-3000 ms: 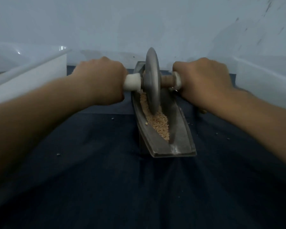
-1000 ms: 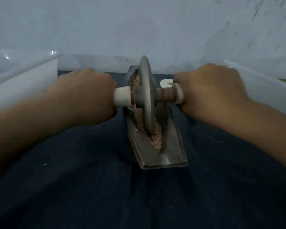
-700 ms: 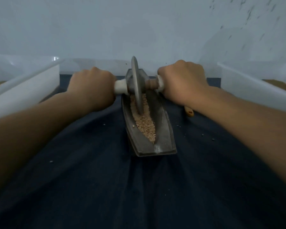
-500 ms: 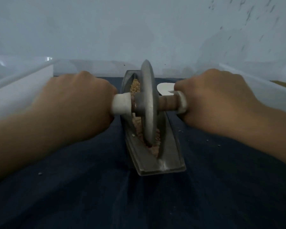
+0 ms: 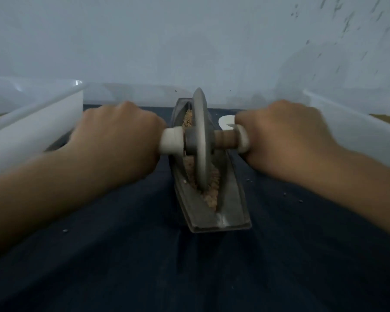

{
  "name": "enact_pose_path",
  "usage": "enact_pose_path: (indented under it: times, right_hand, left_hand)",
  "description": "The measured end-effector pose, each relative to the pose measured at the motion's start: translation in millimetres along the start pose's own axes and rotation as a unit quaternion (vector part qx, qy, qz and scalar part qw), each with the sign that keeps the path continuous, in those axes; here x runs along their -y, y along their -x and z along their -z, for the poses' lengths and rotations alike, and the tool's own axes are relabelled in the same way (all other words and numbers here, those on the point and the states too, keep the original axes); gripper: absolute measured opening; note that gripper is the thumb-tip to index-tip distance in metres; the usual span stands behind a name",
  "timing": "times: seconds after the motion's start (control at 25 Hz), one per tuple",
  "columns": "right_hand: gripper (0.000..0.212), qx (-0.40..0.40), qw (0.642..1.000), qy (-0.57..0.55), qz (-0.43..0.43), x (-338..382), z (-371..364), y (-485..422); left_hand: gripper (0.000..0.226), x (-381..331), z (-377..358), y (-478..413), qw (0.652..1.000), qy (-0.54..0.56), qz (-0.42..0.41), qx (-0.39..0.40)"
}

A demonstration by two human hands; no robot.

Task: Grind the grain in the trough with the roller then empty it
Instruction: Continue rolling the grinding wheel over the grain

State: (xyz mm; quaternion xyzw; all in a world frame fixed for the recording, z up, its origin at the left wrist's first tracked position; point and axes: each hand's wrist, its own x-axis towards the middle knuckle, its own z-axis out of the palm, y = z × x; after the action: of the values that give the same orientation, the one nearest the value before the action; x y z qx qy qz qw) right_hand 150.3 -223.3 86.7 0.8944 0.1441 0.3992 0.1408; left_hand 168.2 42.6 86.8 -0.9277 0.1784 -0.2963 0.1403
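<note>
Down the middle of the dark desk (image 5: 144,266), the trough (image 5: 232,199) runs near-to-far, so I'd say strokes follow that line. Then the roller (image 5: 200,140) stands in it, axle crosswise. The left hand (image 5: 119,140) and right hand (image 5: 284,140) each grip a handle end, level, and the grain (image 5: 212,194) sits under the disc.

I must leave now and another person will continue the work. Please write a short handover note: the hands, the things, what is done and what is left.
Hands: the left hand and the right hand each grip one handle of the roller.
Things: the roller's disc stands upright in the trough, on the grain. The trough lies on the dark cloth.
Done: grinding is under way; the blur hides how fine the grain is.
Left: finish grinding, then empty the trough.
</note>
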Motion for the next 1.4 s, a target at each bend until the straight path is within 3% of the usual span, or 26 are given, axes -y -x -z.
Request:
enact_pose_path:
  times: [0.04, 0.08, 0.2, 0.28, 0.44, 0.52, 0.64, 0.8, 0.88, 1.0, 1.08, 1.2, 1.28, 1.36, 1.4]
  right_hand:
    - [0.014, -0.047, 0.999, 0.004, 0.017, -2.5, 6.8, 5.0]
    - [0.015, -0.045, 0.999, 0.004, 0.020, -4.8, 6.8, 3.3]
    - [0.024, 0.105, 0.993, -0.003, -0.055, 8.7, -19.2, -19.2]
    - [0.016, 0.180, 0.972, -0.074, -0.134, 14.1, -39.0, -48.6]
    - [0.016, 0.215, 0.962, -0.116, -0.122, 9.2, -34.5, -53.9]
    - [0.016, 0.157, 0.982, -0.078, -0.064, 2.5, -17.9, -22.7]
    - [0.025, 0.037, 0.999, -0.014, -0.013, -1.2, 5.5, 6.9]
    - [0.013, 0.136, 0.988, -0.017, -0.068, 7.2, -29.8, -31.6]
    - [0.012, 0.177, 0.975, -0.061, -0.118, 9.5, -47.0, -62.6]
    - [0.010, 0.200, 0.971, -0.080, -0.103, 8.1, -42.9, -65.6]
    - [0.014, 0.165, 0.983, -0.062, -0.051, 1.4, -24.5, -36.3]
    - [0.015, 0.020, 0.999, -0.020, 0.026, -2.5, 10.2, 5.8]
    - [0.017, 0.038, 0.999, -0.001, 0.027, -2.8, 7.0, -3.3]
    - [0.022, 0.105, 0.993, 0.036, -0.029, 6.4, -15.2, -24.8]
    - [0.020, 0.138, 0.988, 0.003, -0.065, 8.2, -28.7, -40.7]
  left_hand:
    - [0.015, 5.4, 0.2, 7.8, 1.000, 0.006, -0.005, -0.005]
    - [0.016, 8.6, -4.2, 6.8, 1.000, 0.007, -0.007, -0.002]
    - [0.010, -2.6, -15.6, -27.5, 0.999, -0.032, 0.036, 0.010]
    - [0.011, -7.7, -19.4, -68.1, 0.997, -0.050, 0.045, 0.021]
    - [0.014, -2.8, -14.2, -80.2, 0.997, -0.015, 0.027, 0.067]
    - [0.005, -1.6, -7.3, -42.0, 0.999, -0.031, -0.014, -0.005]
    - [0.017, 4.1, 1.2, -9.8, 0.998, 0.005, -0.031, -0.063]
    - [0.007, -3.7, -20.7, -40.8, 0.999, -0.017, 0.026, 0.018]
    - [0.018, -6.1, -27.0, -77.1, 0.996, 0.005, 0.056, 0.069]
    - [0.021, -6.9, -20.2, -86.2, 0.994, 0.013, 0.054, 0.092]
    - [0.017, -2.7, -11.7, -53.1, 0.998, 0.022, 0.013, 0.057]
    - [0.018, 5.7, 4.5, -3.8, 0.999, 0.033, -0.034, -0.013]
    - [0.021, 7.1, -3.0, -5.7, 0.999, 0.037, -0.016, 0.020]
    - [0.020, -0.4, -18.6, -27.4, 0.997, 0.031, 0.031, 0.068]
    - [0.018, -2.5, -25.9, -46.8, 0.997, 0.017, 0.046, 0.066]
